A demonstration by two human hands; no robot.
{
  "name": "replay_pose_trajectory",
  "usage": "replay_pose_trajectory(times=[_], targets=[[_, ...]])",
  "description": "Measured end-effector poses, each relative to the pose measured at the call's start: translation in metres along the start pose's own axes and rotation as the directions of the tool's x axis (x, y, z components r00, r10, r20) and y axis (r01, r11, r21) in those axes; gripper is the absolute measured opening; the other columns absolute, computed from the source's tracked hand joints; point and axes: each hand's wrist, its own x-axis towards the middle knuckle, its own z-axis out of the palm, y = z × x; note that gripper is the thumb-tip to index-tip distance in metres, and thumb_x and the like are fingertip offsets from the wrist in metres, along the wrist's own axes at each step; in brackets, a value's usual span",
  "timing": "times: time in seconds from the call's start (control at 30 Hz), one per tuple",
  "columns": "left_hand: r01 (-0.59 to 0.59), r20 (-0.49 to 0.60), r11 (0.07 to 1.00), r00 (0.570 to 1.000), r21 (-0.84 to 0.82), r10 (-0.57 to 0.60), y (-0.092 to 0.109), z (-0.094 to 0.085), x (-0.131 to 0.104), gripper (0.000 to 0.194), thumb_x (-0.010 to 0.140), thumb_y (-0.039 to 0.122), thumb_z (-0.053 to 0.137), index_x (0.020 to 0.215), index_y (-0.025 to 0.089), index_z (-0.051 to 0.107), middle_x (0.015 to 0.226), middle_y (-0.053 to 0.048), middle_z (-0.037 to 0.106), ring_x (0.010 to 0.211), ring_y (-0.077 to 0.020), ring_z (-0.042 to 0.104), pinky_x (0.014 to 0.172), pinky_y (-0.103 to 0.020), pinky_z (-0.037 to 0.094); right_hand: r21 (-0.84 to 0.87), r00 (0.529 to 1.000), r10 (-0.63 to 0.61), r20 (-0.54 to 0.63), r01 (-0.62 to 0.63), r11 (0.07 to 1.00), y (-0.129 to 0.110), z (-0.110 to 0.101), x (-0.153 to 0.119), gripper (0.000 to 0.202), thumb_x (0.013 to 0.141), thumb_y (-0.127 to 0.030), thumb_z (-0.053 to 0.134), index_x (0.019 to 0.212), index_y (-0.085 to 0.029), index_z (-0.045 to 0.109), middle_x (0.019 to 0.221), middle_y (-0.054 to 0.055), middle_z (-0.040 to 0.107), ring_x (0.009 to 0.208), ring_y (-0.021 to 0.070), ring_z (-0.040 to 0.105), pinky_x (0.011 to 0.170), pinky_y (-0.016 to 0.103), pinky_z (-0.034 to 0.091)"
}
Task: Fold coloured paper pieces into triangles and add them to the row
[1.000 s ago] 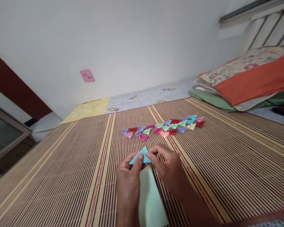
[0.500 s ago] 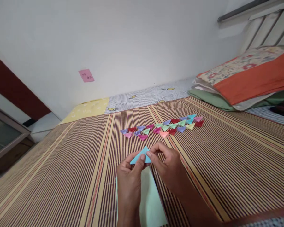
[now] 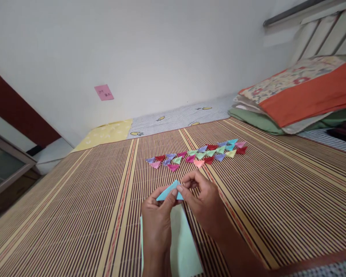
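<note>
A small folded blue paper triangle [image 3: 168, 192] is held above the mat, its point facing away from me. My left hand [image 3: 158, 215] pinches it from the left, thumb on the near face and fingers behind. The thumb of my right hand [image 3: 203, 198] presses the triangle's right side, with the index finger bent just behind it. Below my hands lies a pale green sheet of paper [image 3: 183, 242], partly covered by my left wrist. Beyond them, several folded paper triangles [image 3: 200, 155] in pink, red, purple, green and yellow lie in uneven rows.
Everything rests on a striped bamboo mat [image 3: 83, 215]. At the far right are stacked pillows and bedding [image 3: 302, 96], with a dark item [image 3: 344, 132] beside them. Behind the mat stands a white wall [image 3: 161, 57] bearing a pink note [image 3: 104, 92].
Both hands still hold the blue triangle, which has tilted slightly. My right index finger has lifted a little from its edge. The camera view has shifted slightly.
</note>
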Motion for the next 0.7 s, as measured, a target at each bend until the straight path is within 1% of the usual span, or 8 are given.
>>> replay_pose_trajectory(times=[0.07, 0.17, 0.23, 0.33, 0.43, 0.53, 0.7], targets=[[-0.003, 0.003, 1.0, 1.0, -0.002, 0.003, 0.0, 0.001, 0.0, 0.029, 0.064, 0.033, 0.09, 0.08, 0.013, 0.077, 0.069, -0.003, 0.072, 0.063, -0.0141, 0.066, 0.062, -0.025, 0.058, 0.012, 0.999, -0.027, 0.018, 0.026, 1.0, 0.0, 0.0, 0.001, 0.007, 0.085, -0.021, 0.062, 0.092, -0.019, 0.065, 0.082, 0.001, 0.064, 0.078, 0.0173, 0.06, 0.073, 0.029, 0.047], [-0.018, 0.005, 0.999, 1.0, 0.029, 0.018, 0.002, 0.003, -0.001, 0.029, 0.064, 0.034, 0.089, 0.079, 0.012, 0.077, 0.066, -0.002, 0.07, 0.06, -0.0134, 0.064, 0.061, -0.025, 0.057, 0.034, 0.997, -0.055, 0.05, 0.053, 0.998, -0.004, 0.0, 0.001, 0.009, 0.088, -0.021, 0.059, 0.083, -0.018, 0.066, 0.08, 0.002, 0.063, 0.077, 0.0169, 0.06, 0.071, 0.028, 0.047], [-0.022, 0.014, 0.998, 1.0, 0.067, 0.021, 0.004, 0.006, -0.002, 0.029, 0.065, 0.034, 0.089, 0.079, 0.012, 0.077, 0.064, -0.002, 0.069, 0.059, -0.0132, 0.064, 0.06, -0.024, 0.056, 0.04, 0.999, -0.048, 0.024, 0.047, 0.998, -0.006, 0.001, 0.001, 0.012, 0.089, -0.022, 0.059, 0.078, -0.019, 0.064, 0.077, 0.001, 0.061, 0.074, 0.0163, 0.059, 0.069, 0.027, 0.047], [-0.012, 0.027, 0.998, 1.0, 0.066, 0.01, 0.005, 0.009, -0.005, 0.028, 0.065, 0.033, 0.088, 0.078, 0.012, 0.076, 0.065, -0.002, 0.071, 0.059, -0.0139, 0.066, 0.061, -0.024, 0.056, 0.05, 0.999, -0.008, -0.033, 0.009, 0.999, -0.008, 0.004, -0.002, 0.016, 0.091, -0.026, 0.058, 0.077, -0.02, 0.061, 0.073, -0.001, 0.06, 0.067, 0.0151, 0.058, 0.061, 0.025, 0.046], [-0.009, 0.054, 0.999, 0.999, 0.045, 0.007, 0.005, 0.008, -0.007, 0.026, 0.068, 0.033, 0.087, 0.076, 0.012, 0.074, 0.065, -0.003, 0.072, 0.06, -0.0156, 0.068, 0.063, -0.025, 0.057, 0.075, 0.995, 0.07, -0.068, -0.065, 0.995, -0.006, 0.006, -0.004, 0.017, 0.092, -0.032, 0.057, 0.08, -0.02, 0.061, 0.069, -0.001, 0.061, 0.062, 0.0152, 0.058, 0.055, 0.025, 0.046], [-0.031, 0.09, 0.997, 0.996, 0.066, 0.025, 0.004, 0.007, -0.007, 0.025, 0.074, 0.036, 0.082, 0.081, 0.012, 0.074, 0.069, -0.005, 0.074, 0.064, -0.0179, 0.071, 0.066, -0.027, 0.057, 0.124, 0.989, 0.131, -0.07, -0.121, 0.985, -0.002, 0.006, -0.006, 0.019, 0.093, -0.036, 0.056, 0.084, -0.02, 0.06, 0.07, -0.001, 0.063, 0.061, 0.0158, 0.06, 0.056, 0.025, 0.047], [-0.048, 0.131, 0.996, 0.991, 0.075, 0.038, 0.0, 0.006, -0.006, 0.029, 0.083, 0.042, 0.074, 0.086, 0.013, 0.077, 0.073, -0.006, 0.075, 0.067, -0.019, 0.071, 0.07, -0.03, 0.057, 0.132, 0.99, 0.132, -0.054, -0.124, 0.983, 0.003, 0.001, -0.002, 0.019, 0.091, -0.035, 0.059, 0.081, -0.02, 0.06, 0.068, -0.001, 0.06, 0.062, 0.0151, 0.058, 0.056, 0.025, 0.045]])
